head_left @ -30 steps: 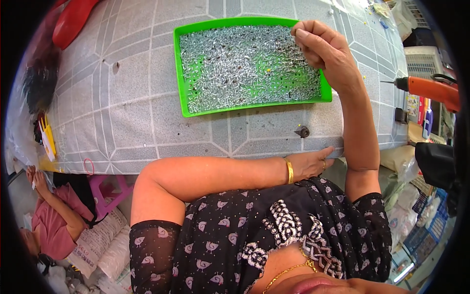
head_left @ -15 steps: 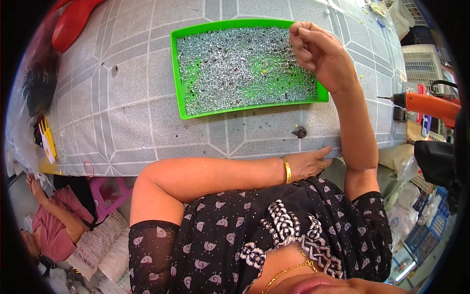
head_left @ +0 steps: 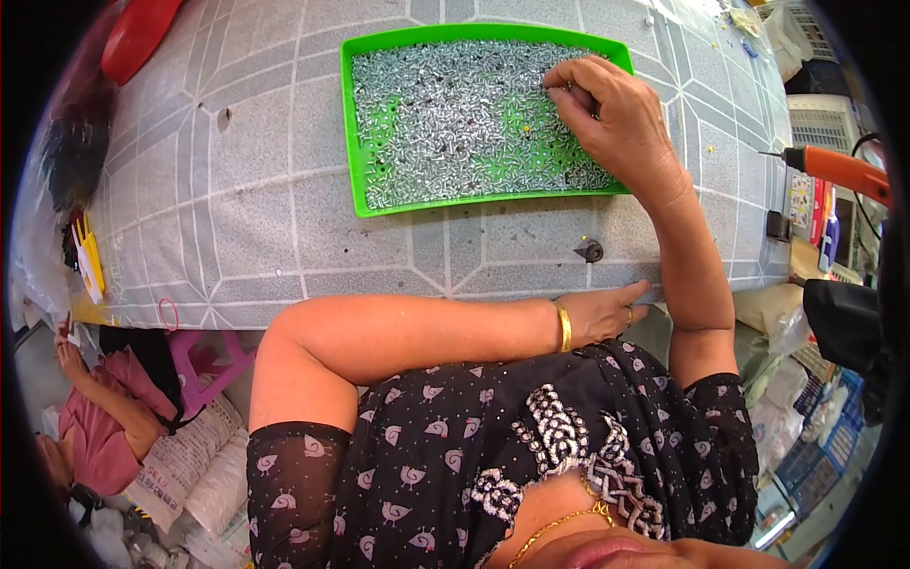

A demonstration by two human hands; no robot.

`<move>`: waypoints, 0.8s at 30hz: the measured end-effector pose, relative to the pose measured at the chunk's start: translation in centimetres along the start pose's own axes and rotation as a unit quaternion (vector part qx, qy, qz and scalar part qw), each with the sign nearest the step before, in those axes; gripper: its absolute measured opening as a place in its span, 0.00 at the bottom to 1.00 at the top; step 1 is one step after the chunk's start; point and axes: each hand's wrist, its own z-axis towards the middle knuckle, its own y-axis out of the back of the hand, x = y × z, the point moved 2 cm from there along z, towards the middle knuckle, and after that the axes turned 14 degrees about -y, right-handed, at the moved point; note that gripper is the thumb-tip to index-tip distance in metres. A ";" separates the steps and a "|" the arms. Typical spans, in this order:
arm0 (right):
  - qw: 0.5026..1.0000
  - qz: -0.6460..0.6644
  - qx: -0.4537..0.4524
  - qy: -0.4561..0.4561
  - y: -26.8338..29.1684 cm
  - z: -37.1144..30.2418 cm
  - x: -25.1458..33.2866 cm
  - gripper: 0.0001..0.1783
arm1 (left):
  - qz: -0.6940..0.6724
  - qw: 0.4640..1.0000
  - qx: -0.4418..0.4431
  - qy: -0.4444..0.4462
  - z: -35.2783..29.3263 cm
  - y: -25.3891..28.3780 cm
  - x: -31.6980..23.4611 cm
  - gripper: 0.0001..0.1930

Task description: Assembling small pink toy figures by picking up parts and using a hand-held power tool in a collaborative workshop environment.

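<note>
A shallow green plastic tray (head_left: 351,142) lies on the table, spread with many short silvery metal pieces (head_left: 445,123), too small to tell whether screws or pins. Several dark pieces and a tiny yellow one (head_left: 527,128) are among them. My right hand (head_left: 621,119) is over the tray's right part, thumb and forefinger pinched together low over the pieces. Whatever is between those fingertips is too small to make out. Along the front table edge rests my left forearm, a gold bracelet at its wrist. My left hand (head_left: 611,313) lies by the edge with fingers stretched out, holding nothing visible.
A patterned grey cloth covers the table (head_left: 256,218). A small dark cone-shaped part (head_left: 591,250) lies in front of the tray. At right is an orange electric screwdriver (head_left: 839,174); at far left, a red object (head_left: 137,43) and yellow-handled tools (head_left: 90,256). Another person (head_left: 109,417) sits lower left.
My right hand has come down and left from above the tray's right rim to the pieces, fingertips now pinched. My left hand stays by the edge. The view has shifted slightly.
</note>
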 end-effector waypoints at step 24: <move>0.720 0.613 0.249 -0.209 0.4 0.4 -1.8 0.09 | 0.261 0.964 0.041 -0.006 0.6 -2.5 -1.0 0.23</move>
